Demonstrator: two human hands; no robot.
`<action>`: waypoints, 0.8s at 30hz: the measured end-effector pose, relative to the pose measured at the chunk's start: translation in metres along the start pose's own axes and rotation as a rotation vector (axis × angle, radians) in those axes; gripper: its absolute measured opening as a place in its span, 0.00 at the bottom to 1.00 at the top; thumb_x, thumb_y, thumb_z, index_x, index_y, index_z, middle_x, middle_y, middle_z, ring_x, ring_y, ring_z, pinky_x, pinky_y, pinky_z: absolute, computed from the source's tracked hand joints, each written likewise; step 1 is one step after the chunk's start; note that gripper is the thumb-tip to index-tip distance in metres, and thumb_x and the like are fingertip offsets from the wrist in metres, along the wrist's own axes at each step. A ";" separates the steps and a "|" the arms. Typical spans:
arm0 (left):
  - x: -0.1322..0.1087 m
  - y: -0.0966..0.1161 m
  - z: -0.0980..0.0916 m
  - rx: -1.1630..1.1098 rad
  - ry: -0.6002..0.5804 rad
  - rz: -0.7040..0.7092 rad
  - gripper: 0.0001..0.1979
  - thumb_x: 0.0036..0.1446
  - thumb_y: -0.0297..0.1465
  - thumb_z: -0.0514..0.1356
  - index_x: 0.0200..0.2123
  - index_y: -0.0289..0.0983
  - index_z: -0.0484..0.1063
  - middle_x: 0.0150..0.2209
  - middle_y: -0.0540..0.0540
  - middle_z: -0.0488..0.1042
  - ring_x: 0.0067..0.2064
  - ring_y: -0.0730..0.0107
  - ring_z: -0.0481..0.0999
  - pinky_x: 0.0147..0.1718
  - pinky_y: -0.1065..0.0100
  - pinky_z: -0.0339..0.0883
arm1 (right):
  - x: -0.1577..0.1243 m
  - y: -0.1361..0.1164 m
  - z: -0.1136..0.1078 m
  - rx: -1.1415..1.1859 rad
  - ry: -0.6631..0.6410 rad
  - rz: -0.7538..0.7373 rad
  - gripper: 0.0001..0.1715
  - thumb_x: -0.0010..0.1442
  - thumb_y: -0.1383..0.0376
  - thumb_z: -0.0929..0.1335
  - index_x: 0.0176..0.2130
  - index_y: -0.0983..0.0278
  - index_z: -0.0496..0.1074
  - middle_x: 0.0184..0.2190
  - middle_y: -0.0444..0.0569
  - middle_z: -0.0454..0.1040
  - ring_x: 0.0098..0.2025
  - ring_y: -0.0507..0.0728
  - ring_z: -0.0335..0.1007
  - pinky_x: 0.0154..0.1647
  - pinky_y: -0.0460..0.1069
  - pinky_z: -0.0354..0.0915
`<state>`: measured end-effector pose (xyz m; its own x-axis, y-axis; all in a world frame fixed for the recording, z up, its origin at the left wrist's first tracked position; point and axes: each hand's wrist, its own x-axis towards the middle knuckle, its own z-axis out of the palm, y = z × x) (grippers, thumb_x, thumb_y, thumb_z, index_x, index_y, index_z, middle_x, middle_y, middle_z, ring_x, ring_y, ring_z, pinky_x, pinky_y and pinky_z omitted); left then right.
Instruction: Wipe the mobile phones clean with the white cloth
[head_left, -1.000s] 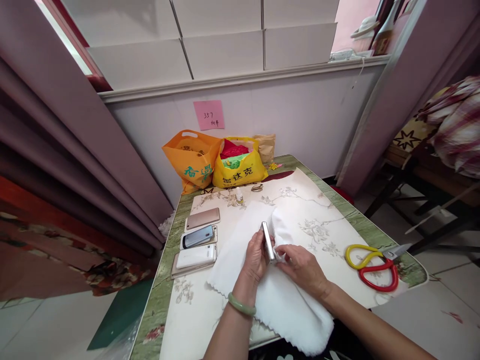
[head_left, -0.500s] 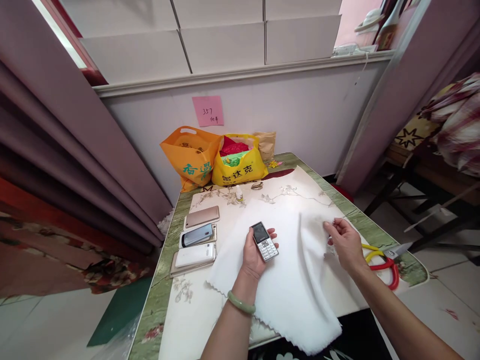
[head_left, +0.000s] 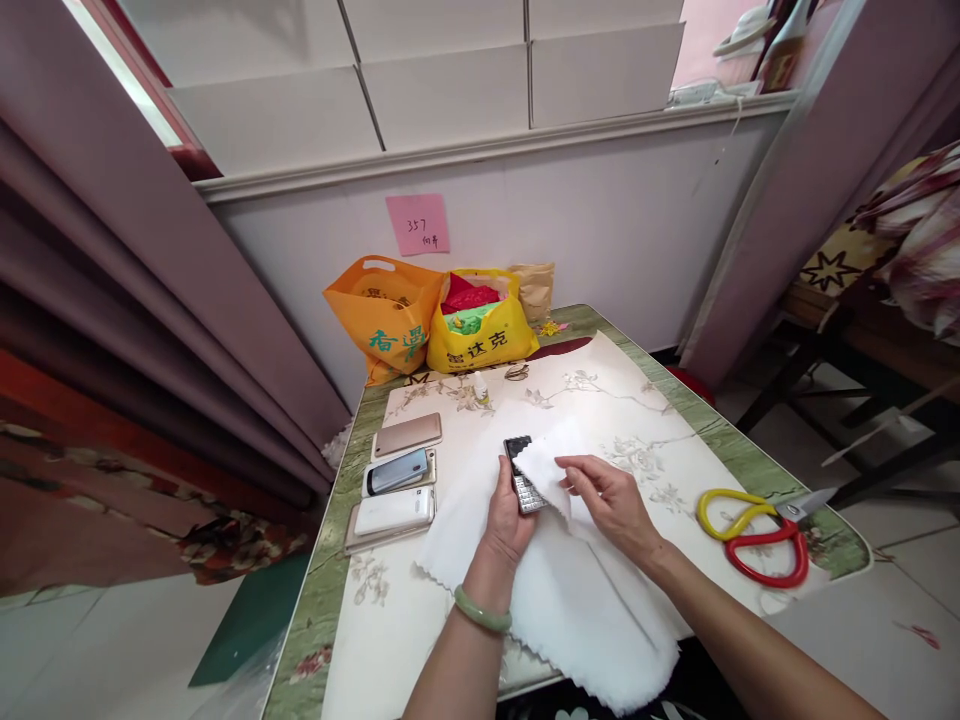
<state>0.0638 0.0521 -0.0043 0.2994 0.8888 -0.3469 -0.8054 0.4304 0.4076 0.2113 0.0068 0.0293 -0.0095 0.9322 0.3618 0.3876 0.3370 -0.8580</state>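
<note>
My left hand [head_left: 507, 520], with a green bangle above the wrist, holds a silver keypad phone [head_left: 528, 494] with its keys facing up. A white cloth [head_left: 570, 610] with a wavy edge spreads over the table under that hand. My right hand [head_left: 611, 500] pinches one corner of the cloth, which is folded over and covers part of the phone's screen and keys. To the left lie several other phones: a rose-gold one [head_left: 407, 435], a blue-grey one [head_left: 397, 471] and a white one [head_left: 395, 511] on top of others.
Scissors [head_left: 757, 535] with a yellow and a red handle lie at the table's right edge. Behind stand an orange bag [head_left: 386, 315], a stuffed yellow bag [head_left: 484, 340] and a brown paper bag [head_left: 535, 290]. A small bottle [head_left: 481, 388] stands before them.
My right hand has moved left, bringing the cloth's corner from the right side over the phone. More of the scissors shows. My left hand still holds the phone in about the same place.
</note>
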 end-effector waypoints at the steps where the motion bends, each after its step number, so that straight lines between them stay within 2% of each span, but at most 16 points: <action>1: 0.000 0.000 0.001 -0.005 0.004 -0.010 0.23 0.62 0.44 0.54 0.50 0.32 0.73 0.48 0.38 0.78 0.49 0.59 0.77 0.54 0.60 0.67 | 0.000 0.004 -0.001 -0.061 0.045 -0.027 0.15 0.66 0.60 0.62 0.47 0.60 0.74 0.41 0.49 0.77 0.37 0.54 0.76 0.39 0.49 0.72; 3: 0.001 -0.001 0.001 -0.015 0.034 -0.008 0.22 0.63 0.42 0.53 0.50 0.32 0.73 0.46 0.39 0.78 0.49 0.59 0.77 0.55 0.59 0.65 | 0.000 0.013 -0.003 -0.231 0.062 -0.131 0.14 0.66 0.62 0.62 0.46 0.60 0.75 0.42 0.49 0.78 0.43 0.56 0.75 0.45 0.52 0.70; 6: 0.004 -0.001 0.000 -0.026 0.085 0.006 0.18 0.64 0.37 0.53 0.48 0.32 0.74 0.43 0.41 0.80 0.47 0.62 0.78 0.56 0.60 0.65 | 0.000 0.023 -0.001 -0.460 -0.022 -0.304 0.16 0.67 0.64 0.61 0.50 0.59 0.73 0.49 0.49 0.76 0.51 0.57 0.71 0.54 0.55 0.66; 10: 0.005 -0.001 -0.001 -0.042 0.080 0.003 0.16 0.63 0.34 0.53 0.47 0.31 0.74 0.44 0.40 0.79 0.48 0.64 0.77 0.56 0.63 0.64 | 0.000 0.026 0.012 -0.665 -0.161 -0.412 0.25 0.68 0.63 0.59 0.63 0.61 0.60 0.61 0.50 0.65 0.64 0.60 0.58 0.64 0.62 0.54; 14: 0.002 0.000 -0.004 -0.051 0.072 0.009 0.16 0.63 0.35 0.54 0.44 0.31 0.75 0.42 0.40 0.80 0.48 0.64 0.77 0.56 0.64 0.64 | -0.006 0.024 0.020 -0.741 -0.273 -0.477 0.29 0.69 0.62 0.58 0.67 0.60 0.51 0.65 0.48 0.58 0.68 0.60 0.48 0.67 0.66 0.44; 18: 0.001 0.003 -0.010 -0.040 0.011 -0.136 0.19 0.61 0.39 0.56 0.44 0.28 0.75 0.42 0.37 0.79 0.49 0.59 0.77 0.56 0.60 0.64 | -0.013 0.023 0.018 -0.702 -0.403 -0.581 0.31 0.69 0.61 0.58 0.68 0.58 0.46 0.65 0.46 0.57 0.68 0.58 0.47 0.69 0.65 0.36; 21: 0.002 0.004 -0.011 -0.033 0.016 -0.119 0.19 0.61 0.38 0.56 0.45 0.28 0.75 0.43 0.37 0.79 0.49 0.60 0.77 0.57 0.62 0.64 | -0.006 0.025 0.019 -0.709 -0.442 -0.567 0.33 0.69 0.56 0.57 0.69 0.57 0.42 0.66 0.46 0.54 0.68 0.57 0.47 0.69 0.64 0.33; 24: 0.003 0.002 -0.007 -0.005 0.031 -0.048 0.16 0.61 0.35 0.56 0.48 0.32 0.74 0.47 0.40 0.78 0.52 0.64 0.75 0.57 0.65 0.64 | 0.013 0.026 0.026 -0.776 -0.390 -0.464 0.37 0.69 0.52 0.57 0.69 0.58 0.40 0.68 0.47 0.50 0.69 0.59 0.44 0.69 0.65 0.31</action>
<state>0.0594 0.0548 -0.0109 0.3218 0.8618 -0.3921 -0.7929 0.4716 0.3859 0.1972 0.0316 0.0018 -0.5626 0.7549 0.3371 0.7651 0.6299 -0.1337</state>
